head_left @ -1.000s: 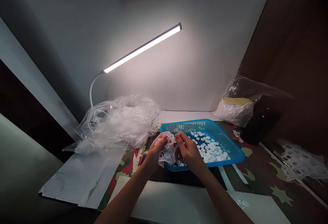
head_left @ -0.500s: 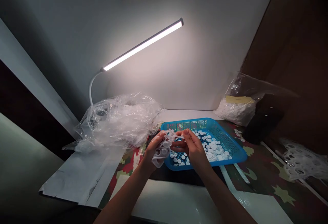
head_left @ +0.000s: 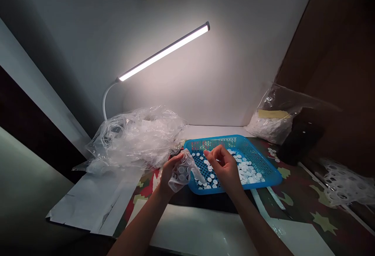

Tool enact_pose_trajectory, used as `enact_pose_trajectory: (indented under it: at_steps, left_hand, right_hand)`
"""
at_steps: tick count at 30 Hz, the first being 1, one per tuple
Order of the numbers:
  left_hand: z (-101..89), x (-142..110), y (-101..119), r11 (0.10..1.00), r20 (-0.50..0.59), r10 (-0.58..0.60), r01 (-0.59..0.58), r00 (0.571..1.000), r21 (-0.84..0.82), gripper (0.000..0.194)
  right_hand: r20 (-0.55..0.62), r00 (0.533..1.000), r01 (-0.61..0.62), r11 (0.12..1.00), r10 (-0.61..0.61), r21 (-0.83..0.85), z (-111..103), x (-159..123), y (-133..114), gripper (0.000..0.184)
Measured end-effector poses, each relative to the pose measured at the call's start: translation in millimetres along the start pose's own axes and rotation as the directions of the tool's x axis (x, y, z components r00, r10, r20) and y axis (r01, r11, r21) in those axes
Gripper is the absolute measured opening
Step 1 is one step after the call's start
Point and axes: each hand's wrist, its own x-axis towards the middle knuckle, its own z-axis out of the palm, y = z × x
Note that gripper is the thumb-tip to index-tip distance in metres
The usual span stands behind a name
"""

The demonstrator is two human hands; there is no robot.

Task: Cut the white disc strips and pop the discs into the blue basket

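My left hand (head_left: 166,172) grips a floppy translucent plastic sheet (head_left: 182,173) with rows of round holes, its lower corner hanging free. To the right, my right hand (head_left: 227,167) is apart from the sheet, thumb and forefinger brought together and the other fingers curled. Whatever may be between those fingertips is too small to make out. Both hands are over the near side of a blue plastic basket (head_left: 271,182). Many small white discs (head_left: 250,172) lie in it, piled thickest on its right side.
A crumpled clear plastic bag (head_left: 137,139) sits at the left under a lit lamp (head_left: 165,51). At the back right stands a bag of white pieces (head_left: 269,129) beside a dark object (head_left: 301,135). More holed sheets (head_left: 348,184) lie far right. White paper (head_left: 84,201) covers the left.
My right hand has let go of the sheet and drawn away to the right, fingers curling in. The sheet now droops from my left hand, which has shifted slightly left.
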Motion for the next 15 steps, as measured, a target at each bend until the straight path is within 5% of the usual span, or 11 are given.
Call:
enact_pose_trajectory:
  at_steps: [3,8,15]
  left_hand:
    - [-1.4,0.1,1.8,1.0,0.028,-0.009,0.01,1.0,-0.001,0.012]
    - [-0.7,-1.0,0.2,1.0,0.073,-0.011,0.01,0.997,0.012,0.013]
    - [1.5,-2.1,-4.4,0.997,0.128,-0.068,0.064,0.989,0.035,0.013]
  right_hand:
    - [0.06,0.997,0.047,0.997,-0.043,-0.057,1.3,-5.9,-3.4,0.035]
    - [0.357,0.929,0.186,0.96,-0.103,-0.208,10.6,-19.0,-6.1,0.036]
    - [0.42,0.906,0.149,0.97,-0.056,-0.19,13.7,-17.4,-2.9,0.036]
